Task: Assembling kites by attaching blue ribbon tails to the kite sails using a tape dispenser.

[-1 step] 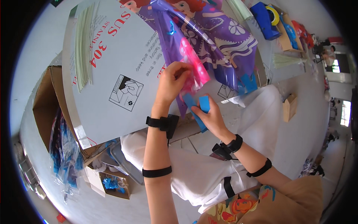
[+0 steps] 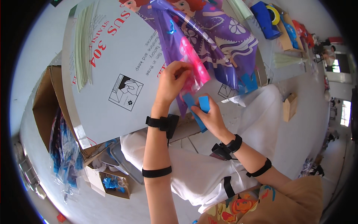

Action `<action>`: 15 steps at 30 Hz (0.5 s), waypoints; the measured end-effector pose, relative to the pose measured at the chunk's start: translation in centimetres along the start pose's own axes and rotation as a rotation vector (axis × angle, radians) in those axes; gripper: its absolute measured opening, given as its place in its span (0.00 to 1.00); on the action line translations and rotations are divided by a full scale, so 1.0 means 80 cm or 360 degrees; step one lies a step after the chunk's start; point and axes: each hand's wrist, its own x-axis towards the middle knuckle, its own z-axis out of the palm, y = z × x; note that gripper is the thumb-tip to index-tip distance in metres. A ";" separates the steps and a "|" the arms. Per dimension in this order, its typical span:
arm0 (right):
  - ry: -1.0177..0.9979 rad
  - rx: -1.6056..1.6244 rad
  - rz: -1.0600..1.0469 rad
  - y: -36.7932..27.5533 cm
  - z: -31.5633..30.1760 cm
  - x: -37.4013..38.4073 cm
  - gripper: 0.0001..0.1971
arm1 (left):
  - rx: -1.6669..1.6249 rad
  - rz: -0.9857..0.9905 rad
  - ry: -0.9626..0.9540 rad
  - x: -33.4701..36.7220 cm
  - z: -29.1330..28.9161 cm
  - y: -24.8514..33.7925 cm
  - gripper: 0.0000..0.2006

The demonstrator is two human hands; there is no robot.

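A shiny purple plastic sheet [image 2: 209,44], printed with cartoon figures in dresses, lies in folds over the far side of the worktable. Its pink, white-spotted part [image 2: 195,69] hangs toward me. My left hand [image 2: 173,80] is closed in a pinch on this pink edge; the fingertips are partly hidden. Just to the right and nearer, my right hand [image 2: 211,115] is closed round a folded flat blue strip [image 2: 204,103]. One end of the strip shows above the thumb, and another length runs past the fingers beside the sheet's lower tip.
Thin pale rods [image 2: 84,48] lie in a bundle on the film-covered tabletop [image 2: 112,67]. At right stand a blue tape dispenser [image 2: 265,22] and a cardboard tray [image 2: 289,33]. An open carton [image 2: 46,100] with plastic-wrapped pieces and a small box [image 2: 112,184] are at lower left.
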 end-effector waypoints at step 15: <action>-0.0161 -0.0681 -0.0296 0.006 -0.011 -0.003 0.16 | 0.0028 0.0024 0.0057 -0.006 0.007 0.002 0.08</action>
